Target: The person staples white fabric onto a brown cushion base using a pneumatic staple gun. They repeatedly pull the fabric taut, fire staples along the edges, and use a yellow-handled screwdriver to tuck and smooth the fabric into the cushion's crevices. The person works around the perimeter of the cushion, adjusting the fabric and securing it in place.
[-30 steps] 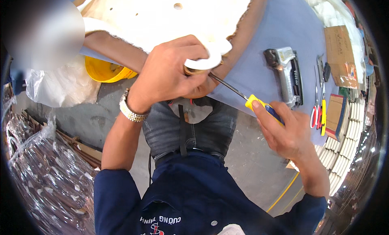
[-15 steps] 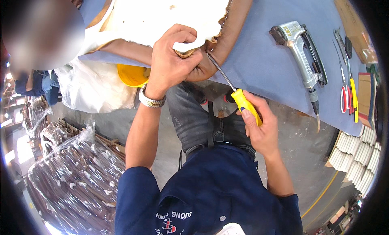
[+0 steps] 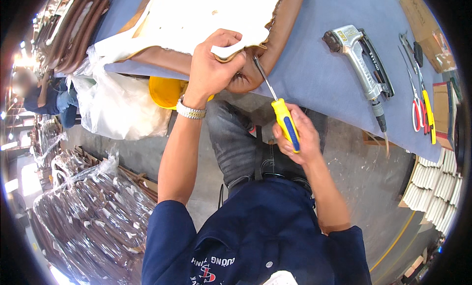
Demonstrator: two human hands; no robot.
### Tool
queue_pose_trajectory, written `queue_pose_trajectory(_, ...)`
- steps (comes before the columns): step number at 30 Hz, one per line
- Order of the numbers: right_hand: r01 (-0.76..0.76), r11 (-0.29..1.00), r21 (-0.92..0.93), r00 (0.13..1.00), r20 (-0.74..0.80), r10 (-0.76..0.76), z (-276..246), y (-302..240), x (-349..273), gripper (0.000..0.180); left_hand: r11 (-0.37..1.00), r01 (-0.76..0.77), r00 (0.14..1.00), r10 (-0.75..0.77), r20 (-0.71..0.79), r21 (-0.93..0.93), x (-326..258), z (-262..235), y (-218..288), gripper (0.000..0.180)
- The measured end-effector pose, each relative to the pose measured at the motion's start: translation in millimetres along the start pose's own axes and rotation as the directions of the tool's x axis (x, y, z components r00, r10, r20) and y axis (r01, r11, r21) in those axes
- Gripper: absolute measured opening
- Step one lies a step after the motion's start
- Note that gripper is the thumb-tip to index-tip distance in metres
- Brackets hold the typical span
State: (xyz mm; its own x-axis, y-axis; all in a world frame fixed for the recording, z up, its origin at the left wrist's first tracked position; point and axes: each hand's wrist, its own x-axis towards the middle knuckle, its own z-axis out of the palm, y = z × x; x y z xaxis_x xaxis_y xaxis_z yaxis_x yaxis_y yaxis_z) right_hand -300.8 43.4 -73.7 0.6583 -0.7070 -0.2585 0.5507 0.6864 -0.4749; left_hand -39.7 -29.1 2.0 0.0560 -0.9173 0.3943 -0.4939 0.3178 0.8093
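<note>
A padded seat piece lies on the blue-grey table, with a brown leather cover (image 3: 286,32) folded round its edge and a white lining (image 3: 196,19) inside. Staples run along the seam where the two meet. My left hand (image 3: 215,66) is closed on a flap (image 3: 231,51) of the white lining and leather at the near corner. In my right hand (image 3: 301,135) is a screwdriver (image 3: 285,119) with a yellow and blue handle. Its metal tip touches the gathered leather at that corner, just right of my left hand.
A staple gun (image 3: 361,61) with an air hose lies on the table's right, beside scissors (image 3: 417,105) and a yellow-handled cutter (image 3: 428,113). A yellow bucket (image 3: 164,92) and a plastic bag (image 3: 118,108) are at the left edge. Wrapped brown pieces (image 3: 93,216) are stacked lower left. Another person (image 3: 46,96) is far left.
My right hand has shifted slightly left and its grip on the screwdriver has turned, the handle now more upright. The left hand still holds the flap. The other person appears farther off.
</note>
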Motion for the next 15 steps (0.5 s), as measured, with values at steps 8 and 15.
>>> queue_pose_trajectory(8, 0.432, 0.860, -0.272, 0.883, 0.319, -0.343, -15.3, -6.6, 8.7, 0.049, 0.958, 0.151, 0.972, -0.099, 0.212, -0.245, -0.9, -23.8, 5.3, 0.023)
queue_pose_trajectory(15, -0.247, 0.779, -0.576, 0.959, -0.260, 0.112, -66.4, -1.3, -98.3, 0.042, 0.979, 0.114, 0.987, -0.092, 0.135, -0.171, 12.1, -5.1, 8.4, 0.029)
